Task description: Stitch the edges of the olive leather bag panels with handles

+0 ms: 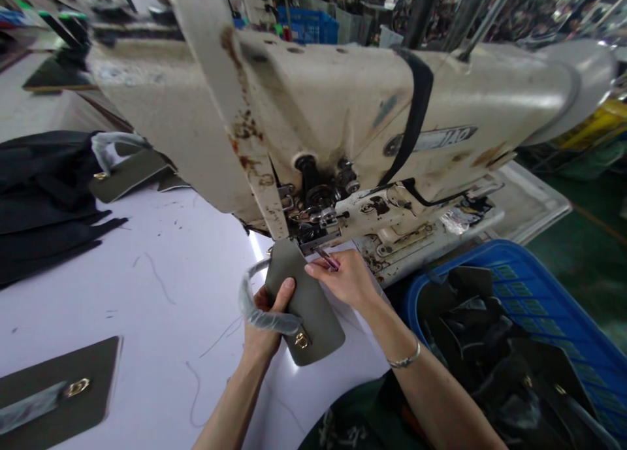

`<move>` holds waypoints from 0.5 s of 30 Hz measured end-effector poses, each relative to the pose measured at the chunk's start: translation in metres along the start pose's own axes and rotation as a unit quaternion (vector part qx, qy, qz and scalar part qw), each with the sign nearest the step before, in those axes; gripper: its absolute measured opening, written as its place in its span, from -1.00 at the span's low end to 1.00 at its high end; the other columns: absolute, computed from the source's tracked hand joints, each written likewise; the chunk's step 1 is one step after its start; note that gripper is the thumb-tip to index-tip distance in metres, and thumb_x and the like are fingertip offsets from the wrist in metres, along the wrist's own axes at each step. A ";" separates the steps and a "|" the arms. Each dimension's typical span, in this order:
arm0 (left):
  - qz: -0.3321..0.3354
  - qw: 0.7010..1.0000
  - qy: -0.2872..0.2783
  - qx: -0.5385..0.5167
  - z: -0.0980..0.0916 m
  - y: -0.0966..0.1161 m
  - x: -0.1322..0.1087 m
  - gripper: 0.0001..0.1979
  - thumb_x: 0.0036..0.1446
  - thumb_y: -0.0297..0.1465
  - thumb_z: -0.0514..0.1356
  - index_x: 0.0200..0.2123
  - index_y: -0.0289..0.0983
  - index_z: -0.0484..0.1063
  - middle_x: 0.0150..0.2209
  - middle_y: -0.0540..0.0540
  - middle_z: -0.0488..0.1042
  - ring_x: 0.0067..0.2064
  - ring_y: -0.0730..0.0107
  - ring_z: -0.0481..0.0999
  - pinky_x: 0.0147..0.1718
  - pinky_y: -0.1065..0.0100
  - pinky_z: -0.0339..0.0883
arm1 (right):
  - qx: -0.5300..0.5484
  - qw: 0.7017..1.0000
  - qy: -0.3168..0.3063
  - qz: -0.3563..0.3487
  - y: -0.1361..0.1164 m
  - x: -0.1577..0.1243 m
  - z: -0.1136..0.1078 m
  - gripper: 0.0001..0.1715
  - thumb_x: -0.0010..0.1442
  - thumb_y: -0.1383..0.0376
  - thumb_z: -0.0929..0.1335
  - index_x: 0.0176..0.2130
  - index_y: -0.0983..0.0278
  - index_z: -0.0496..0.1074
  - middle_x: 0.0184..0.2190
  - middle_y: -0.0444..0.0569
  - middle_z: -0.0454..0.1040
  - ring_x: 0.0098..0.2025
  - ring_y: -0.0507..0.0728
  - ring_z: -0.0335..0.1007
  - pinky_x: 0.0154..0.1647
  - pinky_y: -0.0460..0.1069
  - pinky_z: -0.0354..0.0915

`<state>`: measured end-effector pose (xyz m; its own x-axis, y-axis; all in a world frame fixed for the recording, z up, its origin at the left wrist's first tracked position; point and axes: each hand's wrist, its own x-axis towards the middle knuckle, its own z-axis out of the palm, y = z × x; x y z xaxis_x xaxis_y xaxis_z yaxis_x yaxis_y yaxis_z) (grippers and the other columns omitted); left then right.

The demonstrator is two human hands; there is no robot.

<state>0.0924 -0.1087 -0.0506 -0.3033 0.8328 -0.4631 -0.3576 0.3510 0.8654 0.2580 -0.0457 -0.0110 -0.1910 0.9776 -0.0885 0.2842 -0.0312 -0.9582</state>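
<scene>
My left hand (pixel 267 316) grips a grey-olive bag panel (pixel 313 303), thumb on top and fingers underneath. A handle wrapped in clear plastic (pixel 274 321) loops over that wrist, fixed to the panel by a gold-coloured metal fitting (pixel 302 339). The panel's far end lies under the needle area of a sewing machine (pixel 313 218). In my right hand (pixel 345 277), closed at the panel's right edge, is a small slim tool with a pinkish handle (pixel 329 259). Its tip points toward the machine's presser foot; its exact kind is unclear.
Another panel with a wrapped handle (pixel 59 394) lies at the lower left of the white table (pixel 157 332). Dark fabric pieces (pixel 44 195) are piled further back. At the right, a blue basket (pixel 543 280) holds several similar panels. Loose threads lie on the table.
</scene>
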 end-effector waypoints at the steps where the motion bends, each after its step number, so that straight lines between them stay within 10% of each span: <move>1: -0.010 1.000 0.003 -0.004 0.003 0.003 -0.003 -0.38 -0.12 -0.13 0.54 -0.04 -0.35 0.55 -0.25 -0.24 0.67 -0.38 0.19 0.66 -0.43 0.35 0.57 | 0.002 1.000 0.000 -0.002 0.000 0.001 0.000 -0.72 0.15 0.14 0.50 -0.49 0.25 0.64 -0.53 -0.10 0.57 -0.44 0.11 0.48 -0.43 -0.07 0.20; 7: -0.124 0.987 0.024 -0.100 0.034 0.032 -0.012 -0.50 0.06 -0.12 0.43 -0.07 -0.40 0.60 -0.30 -0.28 0.66 -0.40 0.16 0.66 -0.44 0.30 0.58 | 0.134 0.990 -0.004 0.049 -0.006 -0.001 0.007 -0.75 0.06 0.18 0.51 -0.53 0.29 0.62 -0.57 -0.11 0.51 -0.50 0.06 0.37 -0.42 -0.05 0.22; 15: -0.105 0.977 0.081 -0.166 0.051 0.044 -0.008 -0.61 0.00 -0.25 0.44 -0.13 -0.36 0.62 -0.33 -0.23 0.64 -0.41 0.09 0.66 -0.48 0.24 0.60 | 0.180 0.979 0.028 0.096 -0.015 0.002 0.008 -0.76 -0.09 0.20 0.55 -0.58 0.32 0.58 -0.61 -0.09 0.46 -0.54 0.03 0.29 -0.44 -0.03 0.23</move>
<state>0.1240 -0.0778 0.0007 -0.3184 0.6701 -0.6705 -0.6854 0.3259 0.6512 0.2459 -0.0450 0.0011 -0.1116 0.9563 -0.2703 -0.0425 -0.2764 -0.9601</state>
